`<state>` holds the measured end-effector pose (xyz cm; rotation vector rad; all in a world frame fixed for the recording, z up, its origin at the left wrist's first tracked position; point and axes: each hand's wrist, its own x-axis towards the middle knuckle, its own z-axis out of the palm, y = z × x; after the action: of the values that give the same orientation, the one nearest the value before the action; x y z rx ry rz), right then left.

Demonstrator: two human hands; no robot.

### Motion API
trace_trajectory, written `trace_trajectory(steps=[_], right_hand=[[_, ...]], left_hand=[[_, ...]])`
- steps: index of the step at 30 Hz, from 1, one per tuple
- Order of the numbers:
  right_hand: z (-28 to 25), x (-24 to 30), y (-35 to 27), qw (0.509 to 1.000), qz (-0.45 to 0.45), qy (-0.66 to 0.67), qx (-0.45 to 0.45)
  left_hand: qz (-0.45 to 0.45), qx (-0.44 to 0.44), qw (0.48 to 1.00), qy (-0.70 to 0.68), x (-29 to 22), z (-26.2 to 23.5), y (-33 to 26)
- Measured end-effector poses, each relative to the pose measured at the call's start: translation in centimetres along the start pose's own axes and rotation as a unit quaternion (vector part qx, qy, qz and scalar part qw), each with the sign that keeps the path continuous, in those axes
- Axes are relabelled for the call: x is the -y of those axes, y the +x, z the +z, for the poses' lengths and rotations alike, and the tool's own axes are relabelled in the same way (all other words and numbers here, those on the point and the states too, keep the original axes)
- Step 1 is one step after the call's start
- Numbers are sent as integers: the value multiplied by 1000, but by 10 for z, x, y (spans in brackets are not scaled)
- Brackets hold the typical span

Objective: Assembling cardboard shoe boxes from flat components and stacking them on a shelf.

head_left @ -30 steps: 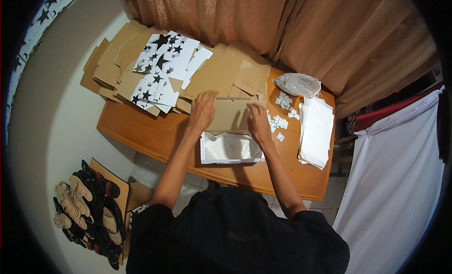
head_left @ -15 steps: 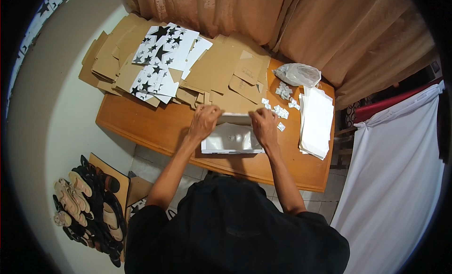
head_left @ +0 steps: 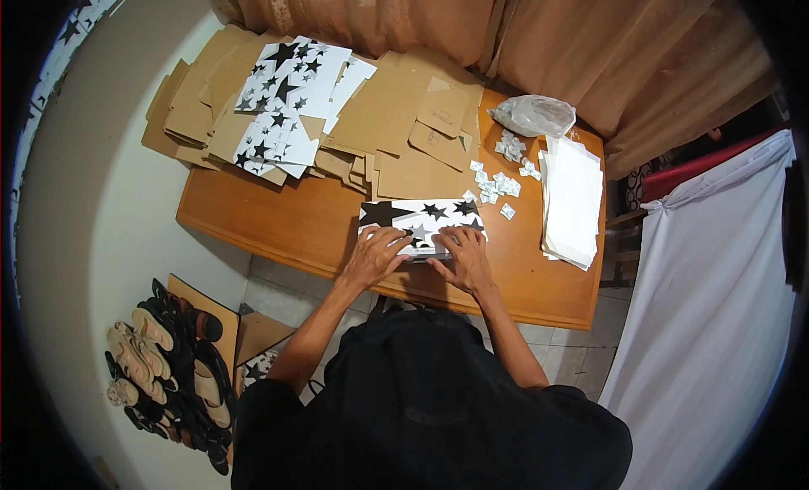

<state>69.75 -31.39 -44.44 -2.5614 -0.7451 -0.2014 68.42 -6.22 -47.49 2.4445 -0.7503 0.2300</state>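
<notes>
A small white box [head_left: 447, 224] with black and grey stars sits near the front edge of the wooden table, its lid down. On the left part of its front edge rests my left hand [head_left: 376, 256], fingers extended over the lid. My right hand [head_left: 465, 259] lies on the right part of that edge, its fingers stretched forward and thumb apart. Neither hand grips anything; both press or touch the lid. What is inside the box is now hidden.
Flat cardboard blanks [head_left: 371, 111] and star-printed sheets [head_left: 282, 102] pile up at the back left. Small white sachets [head_left: 499, 185], a clear plastic bag [head_left: 535, 116] and a white paper stack [head_left: 571, 203] lie to the right. Sandals and shoes [head_left: 173, 372] stand below left.
The box's lid, raised at the back before with white lining showing inside, has come down over it. Both hands have moved toward me, from the lid's raised edge to the box's front.
</notes>
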Motion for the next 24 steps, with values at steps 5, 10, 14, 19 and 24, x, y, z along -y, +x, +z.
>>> trace_trajectory(steps=[5, 10, 14, 19, 24], right_hand=[[28, -19, -12, 1000, 12, -7, 16], [49, -27, -21, 1000, -18, 12, -16], [62, -30, -30, 999, -31, 6, -17], [68, -29, -35, 998, -45, 17, -36], [71, -31, -44, 997, -50, 46, -33]], left_hand=[[-36, 11, 999, -9, -4, 22, -4], [-49, 48, 997, -28, 2, 43, -13], [-44, 60, 997, -20, 0, 46, -16], [-44, 53, 997, -18, 0, 53, -20], [-30, 62, 998, -5, -1, 55, -23]])
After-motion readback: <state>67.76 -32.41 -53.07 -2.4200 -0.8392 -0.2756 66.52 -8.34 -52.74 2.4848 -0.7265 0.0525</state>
